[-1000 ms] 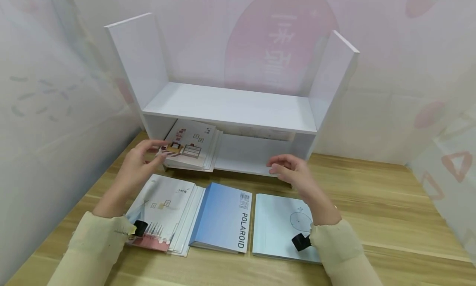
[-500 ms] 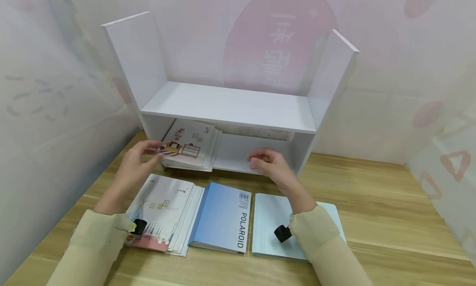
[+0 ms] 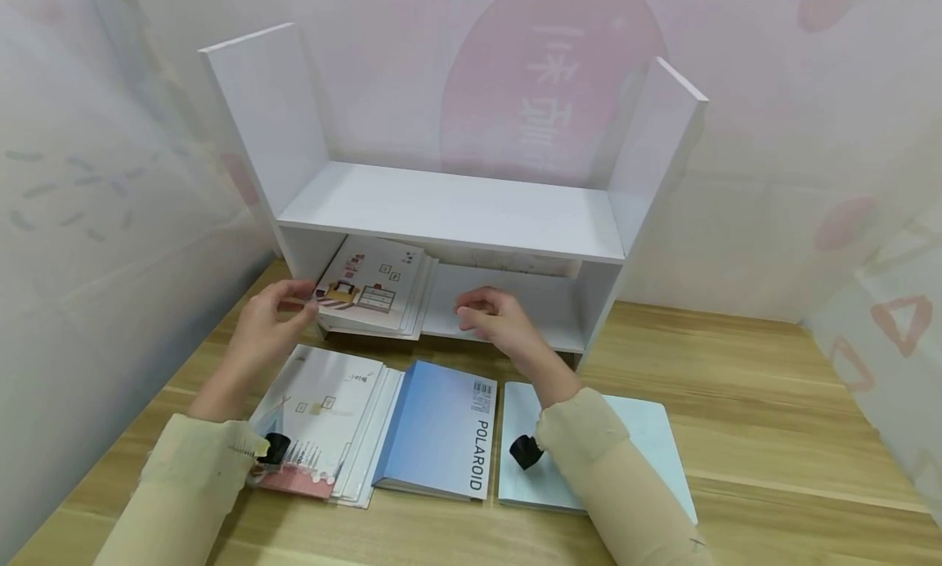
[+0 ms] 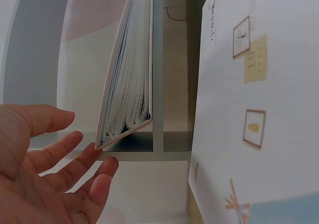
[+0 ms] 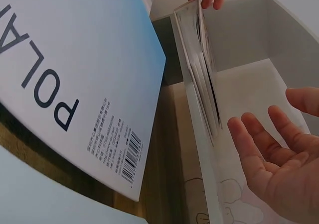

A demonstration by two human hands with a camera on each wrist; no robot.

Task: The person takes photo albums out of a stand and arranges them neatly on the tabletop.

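A photo album with a furniture drawing on its cover lies on the lower level of the white shelf, at its left end. Beside its front left corner is my left hand, fingers spread and loosely bent. In the left wrist view, the fingertips are right at the edge of this album, and nothing is gripped. My right hand hovers in front of the lower level, right of the album and apart from it. Its fingers are relaxed and hold nothing in the right wrist view.
On the wooden table, in front of the shelf, lie a white illustrated album, a blue POLAROID album and a pale blue album. My right forearm overlaps the pale blue one. Pale patterned walls stand behind.
My right hand has moved left along the front of the lower level, closer to the album there. The left hand has shifted only slightly. The albums stay in place.
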